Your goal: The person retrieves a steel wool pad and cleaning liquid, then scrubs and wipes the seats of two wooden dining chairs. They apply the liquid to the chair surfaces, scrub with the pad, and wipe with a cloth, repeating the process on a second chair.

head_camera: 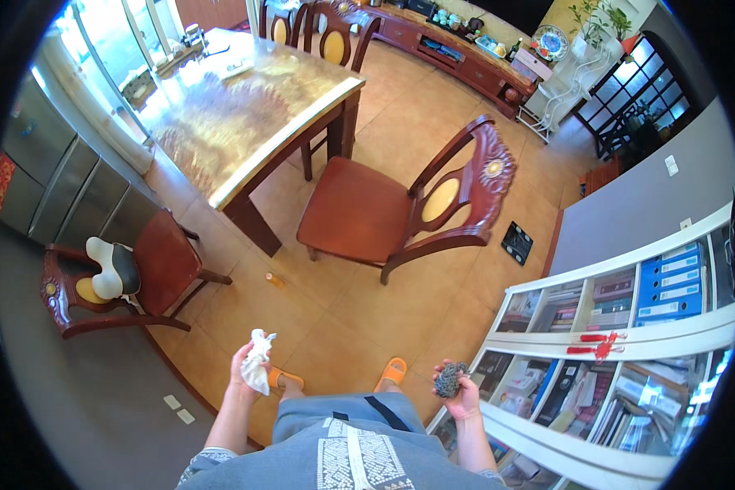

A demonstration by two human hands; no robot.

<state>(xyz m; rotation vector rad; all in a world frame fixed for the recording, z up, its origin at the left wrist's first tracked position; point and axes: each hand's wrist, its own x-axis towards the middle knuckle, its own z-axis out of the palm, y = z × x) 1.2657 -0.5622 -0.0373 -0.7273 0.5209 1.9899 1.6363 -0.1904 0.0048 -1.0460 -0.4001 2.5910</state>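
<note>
My left hand grips a crumpled white cloth or tissue, whose lower end hangs loose below the fingers. In my right hand sits a dark grey wad that looks like a metal scouring pad, with the fingers curled around it. Both hands are held out at waist height over the tiled floor, well apart from each other. On the tiles ahead lies a small amber bottle. My feet, in orange slippers, stand between the two hands.
A carved wooden chair stands ahead beside a dining table. Another chair, bearing a cushion, is at the left wall. A white glass-fronted bookcase borders my right. A black bathroom scale lies on the floor.
</note>
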